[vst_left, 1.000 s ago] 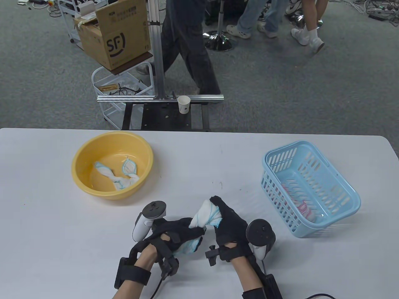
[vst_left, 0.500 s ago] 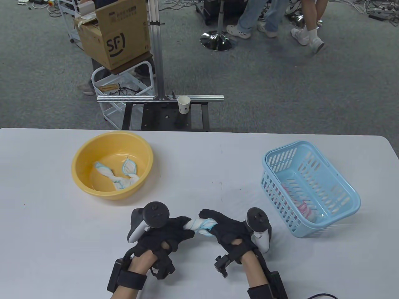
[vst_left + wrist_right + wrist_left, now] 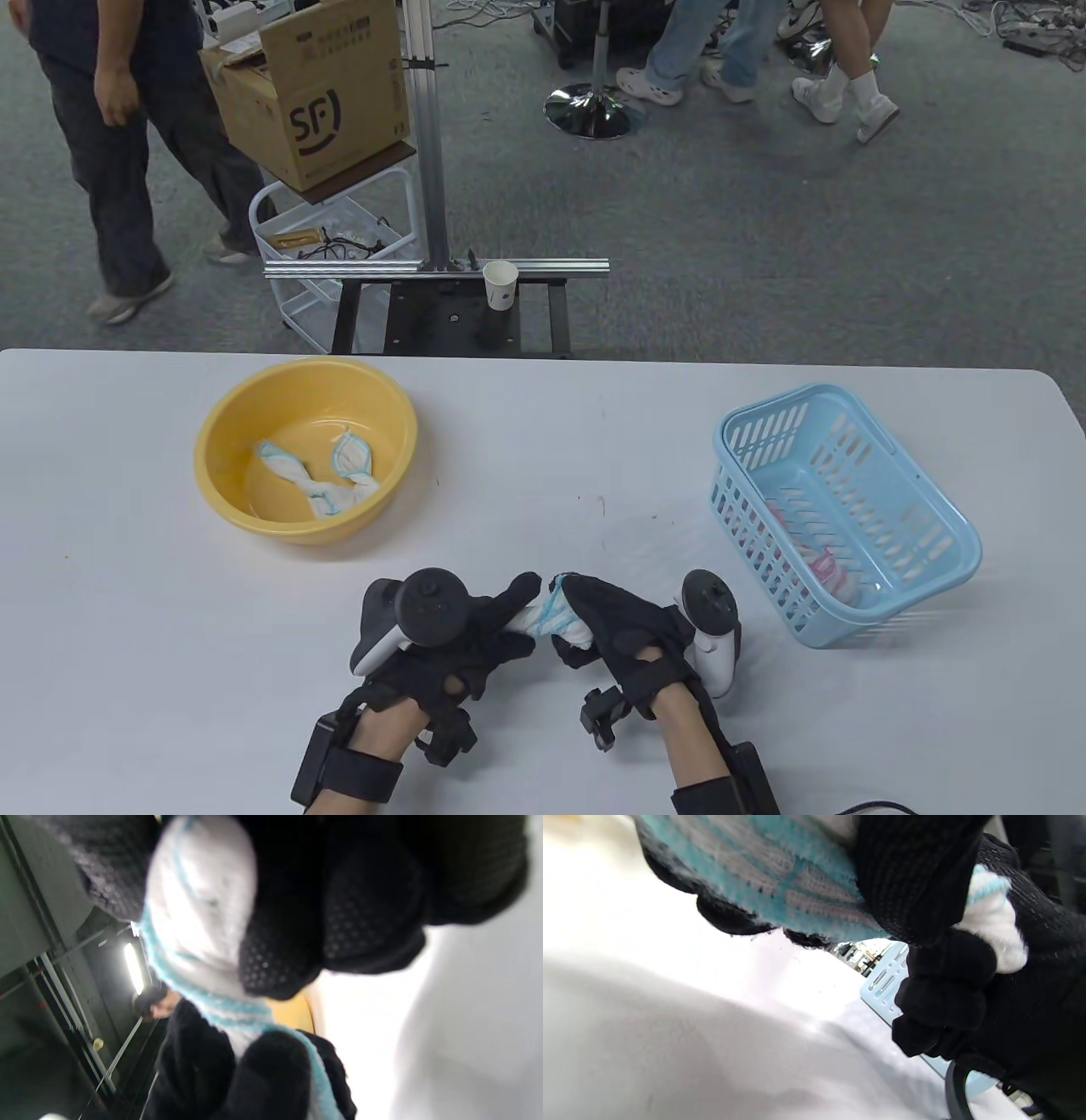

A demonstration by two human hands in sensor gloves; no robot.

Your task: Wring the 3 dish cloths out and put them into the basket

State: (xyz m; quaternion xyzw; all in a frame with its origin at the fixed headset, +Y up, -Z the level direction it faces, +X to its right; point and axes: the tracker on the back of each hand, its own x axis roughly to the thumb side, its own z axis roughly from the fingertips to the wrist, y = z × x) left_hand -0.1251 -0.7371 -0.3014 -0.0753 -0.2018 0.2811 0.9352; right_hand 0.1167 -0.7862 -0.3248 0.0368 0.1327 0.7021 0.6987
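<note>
Both gloved hands grip one white dish cloth with blue trim (image 3: 545,616) (image 3: 814,878) (image 3: 199,925) above the table's front middle. My left hand (image 3: 488,628) curls round its left end and my right hand (image 3: 607,624) round its right end, so only a short twisted stretch shows between them. A second white and blue cloth (image 3: 327,480) lies twisted in the yellow bowl (image 3: 221,475) at the left. A pink and white cloth (image 3: 819,564) lies inside the light blue basket (image 3: 950,518) at the right.
The white table (image 3: 543,424) holds only the bowl and the basket. Beyond its far edge stand a metal frame with a paper cup (image 3: 501,284), a wire cart and a cardboard box (image 3: 314,93). People walk on the carpet behind.
The hands have turned against each other and drawn together, twisting the cloth tighter so less of it shows. A person has walked from the back middle to the back left.
</note>
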